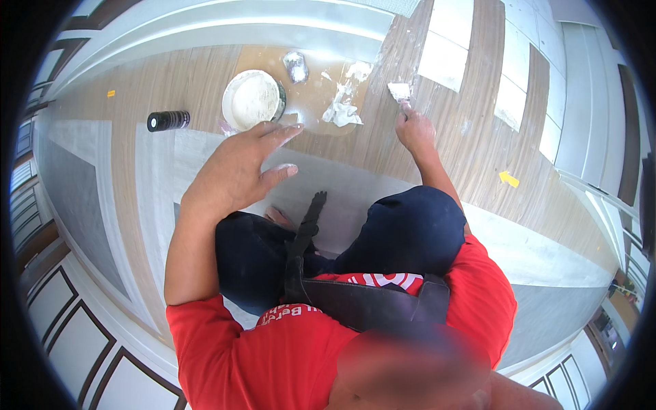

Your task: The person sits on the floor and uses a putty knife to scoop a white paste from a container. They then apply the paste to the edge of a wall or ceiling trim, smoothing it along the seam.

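My right hand (416,132) grips the handle of a putty knife (400,92), whose broad blade is smeared white and lies close over the wood-grain floor strip (382,143). My left hand (233,164) is raised with nothing in it, thumb apart from the fingers, and white residue marks the fingertips. Just beyond it stands a round tub (253,100) of white powder or paste. A crumpled white cloth or tissue (342,114) rests on a brown board (318,97) dotted with white smears. Behind it, a small whitish-dusted object (295,66) sits on the same board.
A black cylindrical can (168,121) lies on its side left of the tub. Yellow arrow stickers (509,179) mark the floor. White tiles (446,56) alternate with wood-grain strips at upper right. A black strap (307,225) hangs between my knees.
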### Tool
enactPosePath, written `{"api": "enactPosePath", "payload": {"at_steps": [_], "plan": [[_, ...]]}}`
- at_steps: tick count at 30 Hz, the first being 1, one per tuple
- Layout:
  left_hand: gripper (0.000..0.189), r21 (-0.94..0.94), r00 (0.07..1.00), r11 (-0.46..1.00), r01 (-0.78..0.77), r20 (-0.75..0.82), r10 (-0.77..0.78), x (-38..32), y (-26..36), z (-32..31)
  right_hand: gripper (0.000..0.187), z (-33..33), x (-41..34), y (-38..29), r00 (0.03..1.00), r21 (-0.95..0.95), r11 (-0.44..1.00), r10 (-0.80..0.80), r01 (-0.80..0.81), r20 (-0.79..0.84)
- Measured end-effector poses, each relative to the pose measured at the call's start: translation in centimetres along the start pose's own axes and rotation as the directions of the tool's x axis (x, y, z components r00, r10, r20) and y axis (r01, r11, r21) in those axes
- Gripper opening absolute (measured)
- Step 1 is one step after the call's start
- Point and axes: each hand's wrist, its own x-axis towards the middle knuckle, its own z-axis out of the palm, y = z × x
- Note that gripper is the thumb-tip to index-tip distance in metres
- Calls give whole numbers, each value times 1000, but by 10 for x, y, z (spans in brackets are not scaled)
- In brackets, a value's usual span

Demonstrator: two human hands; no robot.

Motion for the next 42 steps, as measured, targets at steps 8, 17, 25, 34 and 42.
{"api": "enactPosePath", "payload": {"at_steps": [8, 17, 25, 34, 42], "plan": [[60, 18, 1000, 1000, -9, 14, 8, 3, 3, -1, 43, 0, 3, -6, 994, -60, 997, 63, -57, 90], [60, -50, 1000, 999, 3, -1, -3, 1, 2, -1, 44, 1, -8, -3, 999, -28, 999, 20, -19, 35], [59, -51, 1000, 999, 17, -3, -18, -3, 1, 0, 42, -10, 24, 6, 999, -55, 997, 46, -47, -11], [60, -48, 999, 998, -27, -39, 26, -4, 1, 0, 41, -9, 26, 12, 997, -31, 998, 59, -60, -42], [61, -30, 999, 999, -34, -23, 33, -3, 0, 1, 39, -14, 14, 7, 999, -59, 997, 43, -43, 1]]}}
